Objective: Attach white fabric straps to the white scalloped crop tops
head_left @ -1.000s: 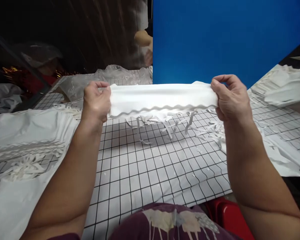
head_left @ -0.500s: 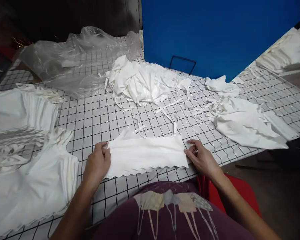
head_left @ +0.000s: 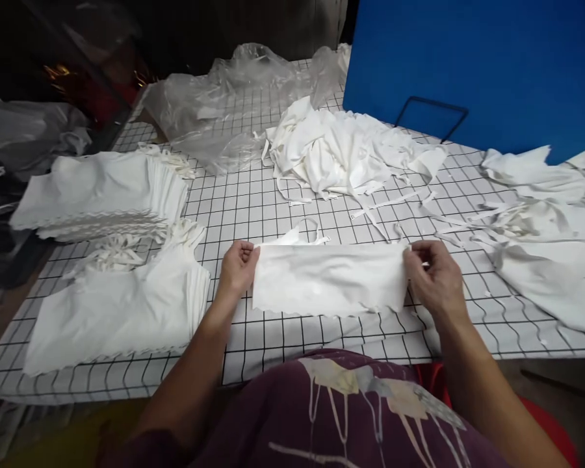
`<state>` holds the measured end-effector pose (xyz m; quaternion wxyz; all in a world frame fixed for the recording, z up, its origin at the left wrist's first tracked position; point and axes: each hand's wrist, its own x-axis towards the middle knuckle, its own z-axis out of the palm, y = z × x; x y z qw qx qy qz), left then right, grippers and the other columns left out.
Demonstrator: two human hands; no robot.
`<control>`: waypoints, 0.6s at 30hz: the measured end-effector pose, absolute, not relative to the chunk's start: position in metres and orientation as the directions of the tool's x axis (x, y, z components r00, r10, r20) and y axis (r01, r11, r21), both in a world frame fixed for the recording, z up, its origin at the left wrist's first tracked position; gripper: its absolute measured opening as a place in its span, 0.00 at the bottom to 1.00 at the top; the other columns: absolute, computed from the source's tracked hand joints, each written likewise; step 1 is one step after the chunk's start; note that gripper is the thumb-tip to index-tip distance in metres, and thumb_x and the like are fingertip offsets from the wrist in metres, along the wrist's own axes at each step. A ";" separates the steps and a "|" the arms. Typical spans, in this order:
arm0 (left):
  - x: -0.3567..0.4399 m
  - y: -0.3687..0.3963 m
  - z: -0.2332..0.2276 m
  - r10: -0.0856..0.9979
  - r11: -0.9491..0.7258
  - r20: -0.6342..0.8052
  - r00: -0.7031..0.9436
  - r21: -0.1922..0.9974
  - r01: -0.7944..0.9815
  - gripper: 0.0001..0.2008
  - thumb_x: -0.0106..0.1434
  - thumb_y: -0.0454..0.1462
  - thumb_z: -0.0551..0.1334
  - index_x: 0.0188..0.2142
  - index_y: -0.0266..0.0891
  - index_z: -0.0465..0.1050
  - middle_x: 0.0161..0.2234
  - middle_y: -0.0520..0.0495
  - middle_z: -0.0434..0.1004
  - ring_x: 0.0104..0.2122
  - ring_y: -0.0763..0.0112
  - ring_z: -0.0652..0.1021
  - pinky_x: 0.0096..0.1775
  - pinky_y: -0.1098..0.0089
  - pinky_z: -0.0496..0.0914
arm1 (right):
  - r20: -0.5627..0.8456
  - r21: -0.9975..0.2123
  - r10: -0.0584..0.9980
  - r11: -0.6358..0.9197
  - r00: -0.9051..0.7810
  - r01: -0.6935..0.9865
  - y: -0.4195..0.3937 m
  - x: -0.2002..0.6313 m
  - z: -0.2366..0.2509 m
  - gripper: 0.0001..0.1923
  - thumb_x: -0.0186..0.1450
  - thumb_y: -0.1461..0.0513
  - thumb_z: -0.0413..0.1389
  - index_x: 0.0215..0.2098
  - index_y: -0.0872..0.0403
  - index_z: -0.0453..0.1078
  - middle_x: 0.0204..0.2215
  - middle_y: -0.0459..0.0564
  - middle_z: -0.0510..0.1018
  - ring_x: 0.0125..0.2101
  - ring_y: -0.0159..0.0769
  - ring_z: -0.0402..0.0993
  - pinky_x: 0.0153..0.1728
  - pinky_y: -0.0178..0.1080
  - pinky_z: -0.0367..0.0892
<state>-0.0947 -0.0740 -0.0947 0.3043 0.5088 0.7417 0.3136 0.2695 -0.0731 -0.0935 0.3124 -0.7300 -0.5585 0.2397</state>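
Left hand (head_left: 238,265) and right hand (head_left: 433,276) pinch the white cloth (head_left: 329,278) ends, long axis left-right, scalloped edge nearest

White cloth piece (head_left: 329,279) flat on gridded table (head_left: 253,208), left hand (head_left: 237,268) and right hand (head_left: 433,276) at its ends

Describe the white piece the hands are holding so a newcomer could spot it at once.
On the grid table, near the front edge, lies a flat white cloth. The left hand and right hand pinch its ends. Unlike the stacks on the left and the crumpled heap behind, it is single, spread, scallop-edged.
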 end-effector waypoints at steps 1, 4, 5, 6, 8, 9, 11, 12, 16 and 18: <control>-0.097 -0.074 -0.096 0.937 0.296 -0.129 -0.326 0.788 0.540 0.14 0.66 0.45 0.58 0.43 0.36 0.67 0.36 0.47 0.74 0.33 0.72 0.74 0.36 0.71 0.68 | 0.007 -0.719 0.952 -0.209 0.307 0.663 -0.072 0.273 -0.096 0.18 0.66 0.51 0.52 0.48 0.53 0.68 0.38 0.54 0.77 0.31 0.36 0.71 0.32 0.38 0.66; -0.095 -0.082 -0.095 0.934 0.320 -0.134 -0.331 0.725 0.610 0.19 0.65 0.49 0.60 0.46 0.35 0.67 0.37 0.47 0.75 0.34 0.70 0.74 0.39 0.67 0.70 | -0.069 -0.672 0.946 -0.279 0.317 0.686 -0.079 0.285 -0.103 0.23 0.66 0.49 0.52 0.52 0.55 0.66 0.42 0.57 0.78 0.36 0.41 0.74 0.38 0.42 0.68; -0.091 -0.087 -0.094 0.939 0.318 -0.138 -0.315 0.693 0.647 0.21 0.65 0.51 0.60 0.46 0.36 0.67 0.37 0.47 0.74 0.34 0.69 0.74 0.39 0.66 0.70 | -0.090 -0.655 0.946 -0.292 0.312 0.697 -0.085 0.288 -0.105 0.23 0.66 0.48 0.52 0.51 0.55 0.66 0.40 0.57 0.78 0.37 0.42 0.74 0.39 0.43 0.68; -0.087 -0.093 -0.093 0.945 0.313 -0.141 -0.296 0.658 0.685 0.22 0.64 0.52 0.61 0.46 0.36 0.68 0.37 0.48 0.74 0.34 0.68 0.74 0.39 0.65 0.70 | -0.105 -0.641 0.945 -0.303 0.310 0.706 -0.093 0.289 -0.106 0.23 0.66 0.47 0.51 0.49 0.54 0.67 0.39 0.55 0.78 0.37 0.42 0.75 0.39 0.43 0.68; -0.078 -0.103 -0.092 0.953 0.297 -0.147 -0.264 0.616 0.730 0.23 0.64 0.54 0.60 0.46 0.37 0.68 0.39 0.47 0.74 0.36 0.66 0.74 0.37 0.65 0.71 | -0.153 -0.625 0.942 -0.325 0.297 0.710 -0.107 0.289 -0.107 0.22 0.66 0.44 0.50 0.44 0.52 0.67 0.36 0.53 0.78 0.35 0.42 0.75 0.39 0.43 0.69; -0.074 -0.107 -0.092 0.959 0.280 -0.136 -0.250 0.613 0.739 0.23 0.64 0.54 0.60 0.47 0.37 0.68 0.40 0.46 0.74 0.37 0.65 0.74 0.37 0.65 0.71 | -0.175 -0.618 0.942 -0.332 0.286 0.713 -0.114 0.288 -0.107 0.21 0.66 0.44 0.50 0.41 0.52 0.68 0.34 0.52 0.78 0.34 0.41 0.74 0.37 0.43 0.68; -0.067 -0.110 -0.094 0.978 0.191 -0.051 -0.203 0.615 0.765 0.23 0.64 0.52 0.61 0.48 0.37 0.68 0.42 0.45 0.72 0.39 0.64 0.73 0.38 0.64 0.72 | -0.184 -0.582 0.947 -0.320 0.262 0.747 -0.121 0.284 -0.108 0.21 0.65 0.42 0.50 0.37 0.51 0.67 0.32 0.51 0.77 0.33 0.42 0.73 0.35 0.43 0.67; -0.065 -0.108 -0.095 0.989 0.112 0.010 -0.148 0.605 0.788 0.22 0.65 0.51 0.61 0.49 0.36 0.68 0.43 0.44 0.71 0.41 0.63 0.73 0.40 0.63 0.72 | -0.168 -0.551 0.952 -0.306 0.256 0.776 -0.122 0.283 -0.108 0.21 0.64 0.42 0.50 0.36 0.50 0.66 0.32 0.51 0.77 0.33 0.43 0.73 0.34 0.44 0.67; -0.059 -0.090 -0.095 0.973 -0.232 0.106 0.207 0.456 0.859 0.20 0.67 0.42 0.62 0.57 0.39 0.67 0.48 0.42 0.65 0.49 0.58 0.67 0.51 0.56 0.68 | -0.130 -0.454 0.962 -0.273 0.240 0.848 -0.117 0.283 -0.109 0.19 0.61 0.42 0.51 0.29 0.47 0.62 0.28 0.49 0.75 0.31 0.45 0.71 0.30 0.45 0.63; -0.055 -0.081 -0.089 0.948 -0.298 0.028 0.317 0.425 0.854 0.16 0.66 0.39 0.63 0.53 0.41 0.72 0.49 0.42 0.65 0.49 0.58 0.65 0.52 0.55 0.66 | -0.164 -0.459 0.965 -0.258 0.204 0.850 -0.115 0.289 -0.111 0.19 0.60 0.42 0.51 0.24 0.45 0.59 0.23 0.48 0.72 0.26 0.46 0.69 0.28 0.47 0.61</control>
